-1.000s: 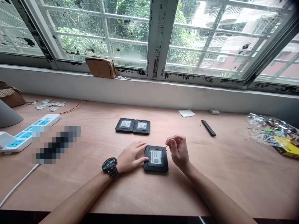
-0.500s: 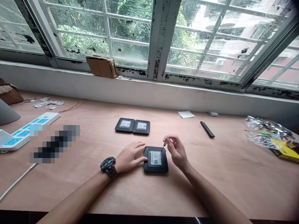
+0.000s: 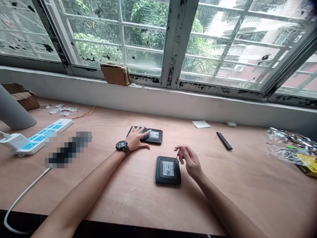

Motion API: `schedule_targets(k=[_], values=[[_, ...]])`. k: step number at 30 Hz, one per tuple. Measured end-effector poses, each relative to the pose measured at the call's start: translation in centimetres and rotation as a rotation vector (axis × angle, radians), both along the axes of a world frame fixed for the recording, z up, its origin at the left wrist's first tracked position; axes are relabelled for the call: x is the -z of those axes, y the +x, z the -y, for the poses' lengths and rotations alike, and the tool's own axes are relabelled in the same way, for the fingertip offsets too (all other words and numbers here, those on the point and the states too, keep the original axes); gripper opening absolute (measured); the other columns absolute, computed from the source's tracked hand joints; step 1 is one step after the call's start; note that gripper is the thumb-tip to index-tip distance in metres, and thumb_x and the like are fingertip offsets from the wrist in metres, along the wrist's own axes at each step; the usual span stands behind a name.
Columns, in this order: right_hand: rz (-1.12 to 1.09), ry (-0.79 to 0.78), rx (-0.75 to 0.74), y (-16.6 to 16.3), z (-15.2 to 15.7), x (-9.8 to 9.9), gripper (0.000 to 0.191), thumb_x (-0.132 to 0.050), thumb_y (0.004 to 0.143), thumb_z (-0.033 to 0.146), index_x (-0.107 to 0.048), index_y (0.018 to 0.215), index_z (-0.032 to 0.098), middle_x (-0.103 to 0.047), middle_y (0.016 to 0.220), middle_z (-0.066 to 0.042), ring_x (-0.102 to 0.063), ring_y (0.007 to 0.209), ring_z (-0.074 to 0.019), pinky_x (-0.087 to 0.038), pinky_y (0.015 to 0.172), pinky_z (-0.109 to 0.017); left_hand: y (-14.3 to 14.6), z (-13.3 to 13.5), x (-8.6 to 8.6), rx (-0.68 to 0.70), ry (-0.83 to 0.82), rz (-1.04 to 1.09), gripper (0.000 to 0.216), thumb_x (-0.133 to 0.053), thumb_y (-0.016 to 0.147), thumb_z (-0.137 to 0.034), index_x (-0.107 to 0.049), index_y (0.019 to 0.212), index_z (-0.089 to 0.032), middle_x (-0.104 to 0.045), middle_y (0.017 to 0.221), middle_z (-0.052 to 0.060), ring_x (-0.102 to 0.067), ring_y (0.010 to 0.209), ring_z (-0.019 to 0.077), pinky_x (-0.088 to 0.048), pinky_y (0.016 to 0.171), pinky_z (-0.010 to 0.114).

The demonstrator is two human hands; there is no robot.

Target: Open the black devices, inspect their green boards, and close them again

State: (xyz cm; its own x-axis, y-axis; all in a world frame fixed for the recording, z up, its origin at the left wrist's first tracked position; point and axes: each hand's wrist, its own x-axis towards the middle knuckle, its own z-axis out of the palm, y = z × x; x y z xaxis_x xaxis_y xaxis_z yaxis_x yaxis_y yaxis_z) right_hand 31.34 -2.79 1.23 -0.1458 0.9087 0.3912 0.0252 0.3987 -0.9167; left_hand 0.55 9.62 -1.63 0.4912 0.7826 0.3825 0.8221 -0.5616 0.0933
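A black square device with a white label lies flat on the table before me. My right hand pinches a small thin screwdriver with some red on it, its tip down at the device's upper right corner. Farther back, two similar black devices lie side by side. My left hand, with a black watch on its wrist, spreads its fingers over the left one and hides much of it. The right one, a black labelled device, shows more clearly, touched or nearly touched by the fingertips.
To the left stand a white power strip with a plug and a grey cylinder. A black bar and white paper lie back right. Plastic bags and a yellow box are at far right.
My left hand has left the near device and moved back and left onto the far pair. My right hand stays at the near device with the screwdriver. The view has shifted slightly left.
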Motion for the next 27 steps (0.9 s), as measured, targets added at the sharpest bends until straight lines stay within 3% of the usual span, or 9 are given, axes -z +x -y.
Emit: schedule_targets(k=[4, 9, 13, 16, 19, 23, 27], values=[[-0.02, 0.019, 0.045, -0.3, 0.1, 0.3, 0.033, -0.043, 0.105, 0.047, -0.066, 0.109, 0.024, -0.06, 0.084, -0.003, -0.046, 0.056, -0.0121, -0.04, 0.048, -0.027, 0.6, -0.8, 0.6, -0.003, -0.059, 0.018, 0.083, -0.062, 0.077, -0.081, -0.052, 0.146, -0.037, -0.043, 0.158, 0.006, -0.035, 0.147, 0.0394, -0.025, 0.118, 0.061], [-0.115, 0.095, 0.211, -1.8, 0.7, -0.2, 0.028, -0.043, 0.105, 0.046, -0.062, 0.102, 0.025, -0.06, 0.084, -0.003, -0.046, 0.059, -0.0136, -0.036, 0.046, -0.026, 1.3, -0.9, 0.6, -0.031, -0.044, 0.046, 0.078, -0.063, 0.078, -0.079, -0.056, 0.143, -0.036, -0.048, 0.155, 0.005, -0.037, 0.145, 0.0405, -0.027, 0.117, 0.062], [-0.101, 0.082, 0.155, -4.1, 0.5, -0.5, 0.03, -0.04, 0.105, 0.047, -0.059, 0.101, 0.025, -0.059, 0.084, -0.003, -0.046, 0.058, -0.0139, -0.034, 0.045, -0.026, 1.7, -0.4, 0.4, -0.023, 0.008, 0.044, 0.075, -0.065, 0.081, -0.075, -0.059, 0.141, -0.031, -0.05, 0.153, 0.009, -0.04, 0.143, 0.0397, -0.024, 0.119, 0.063], [-0.081, 0.081, 0.081, -5.5, 0.1, -0.2, 0.029, -0.042, 0.105, 0.046, -0.061, 0.102, 0.024, -0.059, 0.084, -0.002, -0.044, 0.058, -0.0124, -0.035, 0.046, -0.025, 2.0, 1.2, 0.0, 0.05, 0.106, 0.01, 0.062, -0.063, 0.089, -0.065, -0.063, 0.136, -0.025, -0.047, 0.155, 0.012, -0.035, 0.146, 0.0376, -0.015, 0.122, 0.061], [-0.074, 0.064, 0.08, -6.2, 0.0, 0.1, 0.03, -0.043, 0.105, 0.047, -0.061, 0.102, 0.024, -0.059, 0.084, -0.002, -0.046, 0.061, -0.0127, -0.035, 0.047, -0.024, 1.9, 3.7, -0.2, 0.165, 0.159, -0.02, 0.045, -0.056, 0.099, -0.05, -0.064, 0.134, -0.023, -0.045, 0.157, 0.012, -0.035, 0.148, 0.0343, -0.015, 0.123, 0.058], [-0.039, 0.038, 0.103, -6.4, -0.1, 0.0, 0.033, -0.042, 0.104, 0.05, -0.061, 0.099, 0.023, -0.06, 0.086, -0.004, -0.048, 0.063, -0.014, -0.038, 0.049, -0.025, 1.5, 6.8, -0.1, 0.289, 0.06, 0.009, 0.035, -0.055, 0.1, -0.043, -0.067, 0.127, -0.024, -0.048, 0.154, 0.01, -0.035, 0.148, 0.0329, -0.022, 0.122, 0.057], [0.042, -0.001, 0.071, -6.5, -0.2, -0.2, 0.036, -0.043, 0.103, 0.052, -0.064, 0.098, 0.023, -0.06, 0.09, -0.004, -0.048, 0.063, -0.0142, -0.041, 0.053, -0.027, 1.2, 8.0, 0.0, 0.391, -0.099, 0.076, 0.034, -0.054, 0.101, -0.044, -0.068, 0.125, -0.023, -0.056, 0.146, 0.01, -0.045, 0.141, 0.03, -0.034, 0.118, 0.05]])
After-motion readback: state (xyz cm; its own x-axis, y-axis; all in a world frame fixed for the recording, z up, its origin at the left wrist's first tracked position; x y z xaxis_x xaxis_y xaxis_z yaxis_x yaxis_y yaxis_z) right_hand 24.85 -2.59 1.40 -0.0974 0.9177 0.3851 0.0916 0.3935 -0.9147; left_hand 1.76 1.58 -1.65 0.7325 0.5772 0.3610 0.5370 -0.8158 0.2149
